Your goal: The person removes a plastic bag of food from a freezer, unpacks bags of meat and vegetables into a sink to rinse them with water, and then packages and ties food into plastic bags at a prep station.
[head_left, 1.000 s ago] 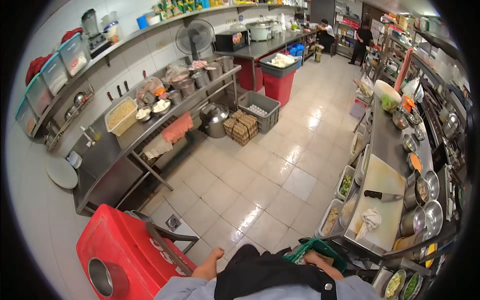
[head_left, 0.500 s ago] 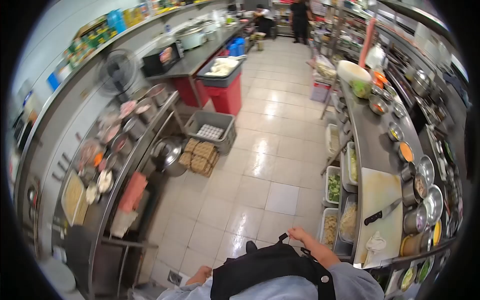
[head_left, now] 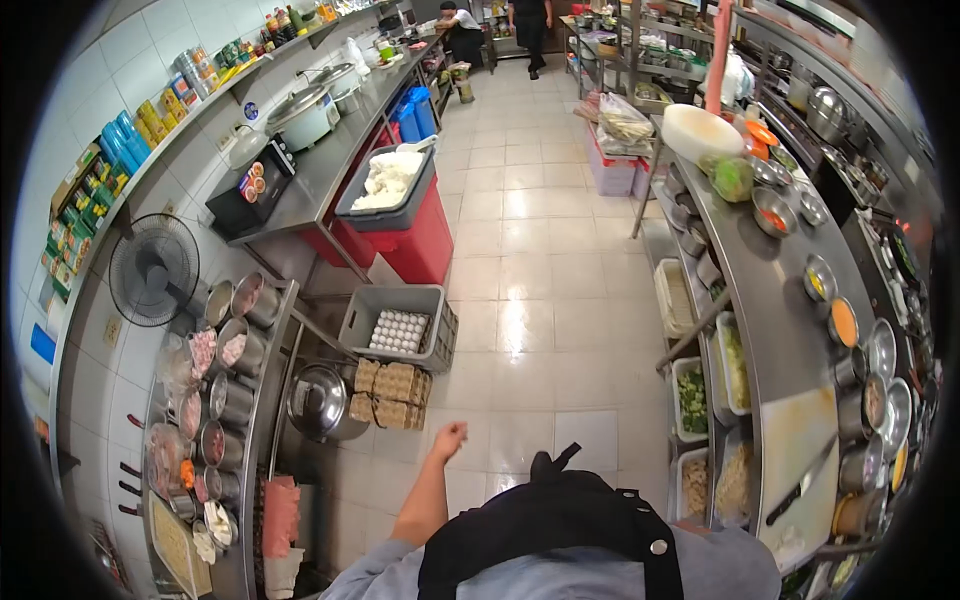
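My left hand point(head_left: 450, 441) is out in front over the tiled floor, its fingers curled in with nothing visible in them. Nearest to it are the stacked brown egg trays point(head_left: 390, 393) on the floor and the grey crate point(head_left: 443, 345) holding a tray of white eggs point(head_left: 399, 331). My right hand is out of view; only a bit of that arm shows beside my body. I wear a black apron point(head_left: 545, 535), and a loose black strap point(head_left: 567, 456) sticks up from its front.
On the right, a steel counter point(head_left: 775, 300) carries a cutting board point(head_left: 793, 440), a knife point(head_left: 800, 488) and metal bowls. A left table holds several metal pots point(head_left: 232, 400). A red bin point(head_left: 420, 240) stands ahead. Two people point(head_left: 530, 25) are at the far end.
My left hand has reached forward and up over the floor. My right hand, earlier beside the apron strap, has dropped out of view. The view has shifted, and the far standing person has moved.
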Demonstrator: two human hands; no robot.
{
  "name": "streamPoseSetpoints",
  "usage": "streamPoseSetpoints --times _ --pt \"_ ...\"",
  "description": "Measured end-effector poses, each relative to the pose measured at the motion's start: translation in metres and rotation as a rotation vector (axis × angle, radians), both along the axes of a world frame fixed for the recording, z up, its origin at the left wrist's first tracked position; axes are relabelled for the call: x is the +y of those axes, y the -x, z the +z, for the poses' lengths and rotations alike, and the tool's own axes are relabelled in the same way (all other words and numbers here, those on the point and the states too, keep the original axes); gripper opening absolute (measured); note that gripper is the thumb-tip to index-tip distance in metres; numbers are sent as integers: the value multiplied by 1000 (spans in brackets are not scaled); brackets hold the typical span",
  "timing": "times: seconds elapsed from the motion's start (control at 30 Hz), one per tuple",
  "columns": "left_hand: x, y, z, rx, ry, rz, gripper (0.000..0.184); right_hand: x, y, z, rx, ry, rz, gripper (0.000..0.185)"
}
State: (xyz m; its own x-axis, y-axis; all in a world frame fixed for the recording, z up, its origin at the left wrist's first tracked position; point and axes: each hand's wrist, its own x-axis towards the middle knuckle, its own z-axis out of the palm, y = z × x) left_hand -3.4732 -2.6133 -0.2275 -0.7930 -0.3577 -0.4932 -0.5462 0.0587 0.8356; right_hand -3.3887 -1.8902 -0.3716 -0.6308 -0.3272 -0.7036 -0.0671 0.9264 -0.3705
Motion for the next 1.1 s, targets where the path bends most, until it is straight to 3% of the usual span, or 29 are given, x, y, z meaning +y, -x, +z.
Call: streamPoseSetpoints --times 0.03,0.13,0.2,0.23,0.27,0.3,0.33,0.43,0.5,0.6,0.67,0.7,0.73,0.77,0.8,0.83,0.87,0.97,1.03,1.07,1.1 --pt "-9 -1 -11 -72 24 -57 27 -12 35 -36 191 129 87 13" --pt "-39 -44 -59 -307 32 -25 23 -195 244 -8 -126 -350 256 18" --pt "-66 -83 -62 -283 499 -609 19 -300 349 6 273 38 -27 23" --pt "-71 -88 -61 -350 525 -697 19 -356 399 27 -34 329 -552 27" --pt "-79 -84 -56 -489 424 -595 20 -408 437 67 182 438 -473 34" --pt "-87 -76 -50 -631 293 -419 21 -452 468 118 130 622 -498 34" --pt "-97 -65 -50 -719 213 -290 22 -487 498 163 158 617 -326 29" --pt "-132 2 -46 -801 155 -210 25 -545 566 172 99 819 -329 25" --pt "-163 60 -52 -805 179 -251 26 -547 587 146 273 631 -238 27" --pt "-205 183 -62 -722 303 -363 29 -496 596 110 273 366 -169 37" --pt "-228 290 -74 -599 430 -404 31 -444 585 94 206 113 -344 33" --pt "-235 352 -76 -512 462 -359 32 -407 574 57 131 72 -487 30" --pt "-237 417 -80 -382 342 -180 35 -371 563 39 127 -135 -92 23" --pt "-253 486 -103 -263 378 -268 34 -336 553 25 175 -292 307 17" --pt "-251 550 -84 -87 400 -333 36 -314 539 22 76 -350 174 8" --pt "-234 610 -44 -44 261 -249 32 -299 528 33 -122 -337 -192 13" --pt "-227 671 -26 18 290 -287 31 -291 528 52 -242 -427 92 13" --pt "-196 782 11 161 294 -319 29 -278 521 91 -90 -228 119 15" --pt "-178 838 23 224 204 -304 28 -262 525 12 -518 -46 -369 12" --pt "-175 851 17 197 142 -309 29 -269 561 23 -501 -36 -374 12" --pt "-177 858 4 106 134 -331 28 -283 595 52 -139 228 -390 13"
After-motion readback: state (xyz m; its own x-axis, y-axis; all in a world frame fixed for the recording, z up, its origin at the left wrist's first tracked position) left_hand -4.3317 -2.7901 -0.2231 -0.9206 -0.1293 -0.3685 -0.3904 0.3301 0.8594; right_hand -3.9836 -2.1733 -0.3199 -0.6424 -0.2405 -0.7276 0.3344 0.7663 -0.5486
